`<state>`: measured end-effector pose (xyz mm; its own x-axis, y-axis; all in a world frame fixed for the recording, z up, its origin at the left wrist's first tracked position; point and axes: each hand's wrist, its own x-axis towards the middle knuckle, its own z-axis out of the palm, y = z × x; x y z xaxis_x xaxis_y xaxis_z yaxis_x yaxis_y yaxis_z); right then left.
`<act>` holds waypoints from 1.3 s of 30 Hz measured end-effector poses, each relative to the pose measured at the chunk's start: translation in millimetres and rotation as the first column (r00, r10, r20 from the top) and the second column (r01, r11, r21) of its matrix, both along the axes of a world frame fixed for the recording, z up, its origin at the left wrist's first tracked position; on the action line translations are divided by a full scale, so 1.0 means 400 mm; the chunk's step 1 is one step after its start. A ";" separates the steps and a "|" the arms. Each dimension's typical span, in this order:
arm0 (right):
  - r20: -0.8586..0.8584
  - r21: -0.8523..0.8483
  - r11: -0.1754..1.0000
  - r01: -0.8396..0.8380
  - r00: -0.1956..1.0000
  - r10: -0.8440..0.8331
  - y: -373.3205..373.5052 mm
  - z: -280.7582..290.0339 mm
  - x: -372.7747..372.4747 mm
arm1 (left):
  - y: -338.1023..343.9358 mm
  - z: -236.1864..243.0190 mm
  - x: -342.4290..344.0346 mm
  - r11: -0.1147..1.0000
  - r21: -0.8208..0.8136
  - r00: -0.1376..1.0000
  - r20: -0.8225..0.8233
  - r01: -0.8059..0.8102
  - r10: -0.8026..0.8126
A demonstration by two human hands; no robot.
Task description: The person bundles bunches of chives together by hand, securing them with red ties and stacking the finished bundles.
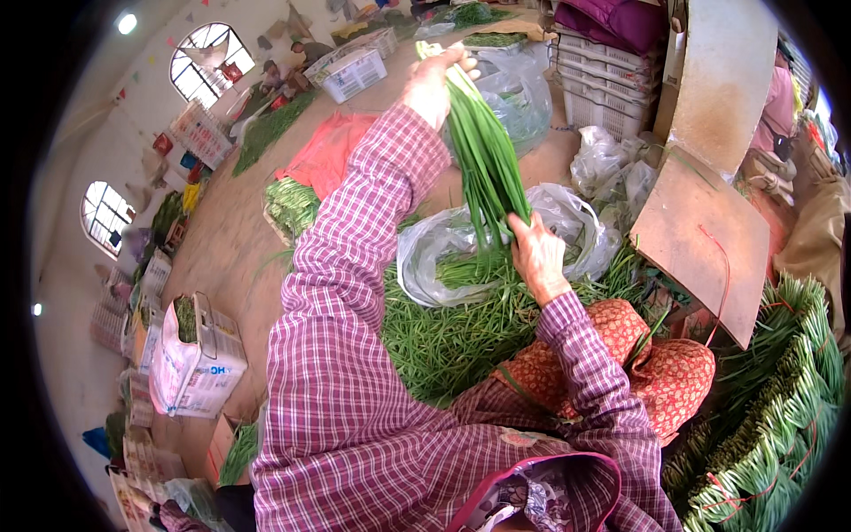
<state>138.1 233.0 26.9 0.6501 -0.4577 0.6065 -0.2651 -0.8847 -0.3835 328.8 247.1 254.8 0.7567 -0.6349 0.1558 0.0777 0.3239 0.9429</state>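
High in front of me, my left hand (431, 86) is closed round the pale stem ends of a bunch of garlic chives (483, 146). The long green leaves hang down and to the right from it. Lower on the bunch, my right hand (539, 257) has its fingers closed at the edge of the leaves. Under the hanging tips lies an open clear plastic bag (421, 266) with loose green leaves in it. A heap of loose chive leaves (443, 341) spreads round the bag, in front of my lap.
To the right, a tilted board (705, 239) stands by my knee, with stacked tied chive bundles (762, 434) below it. Stacked white crates (607, 89) stand at the back right. A red cloth (330, 155) lies left of my arm. White crates (355, 75) and people are farther off.
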 end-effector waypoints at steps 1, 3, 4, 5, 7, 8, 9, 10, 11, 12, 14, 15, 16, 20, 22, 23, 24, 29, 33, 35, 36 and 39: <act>-0.023 -0.010 1.000 -0.013 1.000 0.013 0.008 -0.032 -0.008 | 0.014 -0.004 0.028 1.000 -0.016 1.000 -0.013 -0.021 0.020; -0.114 -0.028 0.999 -0.018 0.993 0.014 -0.001 -0.083 -0.035 | 0.028 -0.005 0.097 0.995 -0.097 0.995 -0.095 0.001 -0.011; -0.188 -0.024 1.000 -0.005 0.982 0.000 -0.016 -0.118 -0.056 | 0.040 -0.007 0.112 0.986 -0.157 0.993 -0.095 0.051 -0.067; -0.299 -0.010 1.000 -0.002 0.954 -0.002 -0.043 -0.155 -0.075 | 0.056 -0.002 0.132 0.966 -0.240 0.990 -0.076 0.096 -0.117; -0.663 0.080 0.993 0.092 0.749 -0.015 -0.074 -0.188 -0.109 | 0.105 0.013 0.179 0.915 -0.372 0.984 -0.022 0.158 -0.179; -0.789 0.098 0.980 0.171 0.613 -0.028 -0.099 -0.216 -0.130 | 0.115 0.011 0.201 0.882 -0.434 0.979 0.006 0.185 -0.203; -0.785 0.093 0.981 0.172 0.618 -0.034 -0.114 -0.209 -0.158 | 0.130 0.000 0.222 0.849 -0.478 0.973 0.063 0.226 -0.223; -0.764 0.107 0.985 0.133 0.645 -0.004 -0.099 -0.175 -0.160 | 0.189 0.018 0.243 0.829 -0.500 0.968 0.143 0.249 -0.205; -0.697 0.117 0.979 0.165 0.716 -0.038 -0.110 -0.154 -0.179 | 0.201 0.014 0.259 0.782 -0.569 0.962 0.075 0.256 -0.261; -0.625 0.124 0.972 0.201 0.777 -0.081 -0.125 -0.127 -0.198 | 0.208 0.006 0.275 0.744 -0.601 0.946 0.065 0.292 -0.319; -0.593 0.159 0.941 0.300 0.791 -0.151 -0.158 -0.056 -0.228 | 0.212 -0.006 0.292 0.729 -0.630 0.954 0.070 0.268 -0.291; -0.466 0.176 0.945 0.277 0.869 -0.168 -0.194 -0.058 -0.251 | 0.202 -0.013 0.278 0.704 -0.648 0.942 0.068 0.292 -0.329; -0.328 0.185 0.951 0.248 0.928 -0.178 -0.218 -0.053 -0.271 | 0.200 -0.015 0.276 0.685 -0.644 0.926 0.102 0.340 -0.364; 0.150 0.388 0.920 0.054 0.981 -0.121 -0.214 0.040 -0.308 | 0.212 -0.009 0.254 0.646 -0.654 0.894 0.107 0.392 -0.435; 0.291 0.468 0.881 -0.067 0.953 -0.081 -0.174 0.088 -0.294 | 0.228 -0.011 0.286 0.621 -0.657 0.868 0.109 0.429 -0.484; 0.322 0.488 0.867 -0.104 0.944 -0.068 -0.155 0.102 -0.290 | 0.229 -0.019 0.293 0.631 -0.655 0.876 0.101 0.416 -0.472; 0.353 0.502 0.854 -0.136 0.934 -0.058 -0.139 0.119 -0.286 | 0.224 -0.027 0.292 0.636 -0.650 0.885 0.129 0.415 -0.447; 0.380 0.524 0.836 -0.167 0.924 -0.054 -0.094 0.165 -0.280 | 0.220 -0.033 0.276 0.585 -0.662 0.838 0.121 0.468 -0.533; 0.449 0.487 0.846 -0.217 0.893 -0.029 -0.081 0.192 -0.274 | 0.212 -0.032 0.244 0.393 -0.698 0.661 0.152 0.598 -0.735; 0.399 0.483 0.853 -0.197 0.917 -0.014 -0.082 0.199 -0.267 | 0.211 -0.029 0.230 0.333 -0.667 0.597 0.209 0.667 -0.775; 0.381 0.437 0.880 -0.187 0.924 0.007 -0.088 0.197 -0.260 | 0.209 -0.022 0.220 0.297 -0.648 0.559 0.241 0.701 -0.793; 0.276 0.333 0.924 -0.187 0.957 0.094 -0.103 0.163 -0.218 | 0.203 -0.011 0.217 0.186 -0.588 0.415 0.282 0.787 -0.865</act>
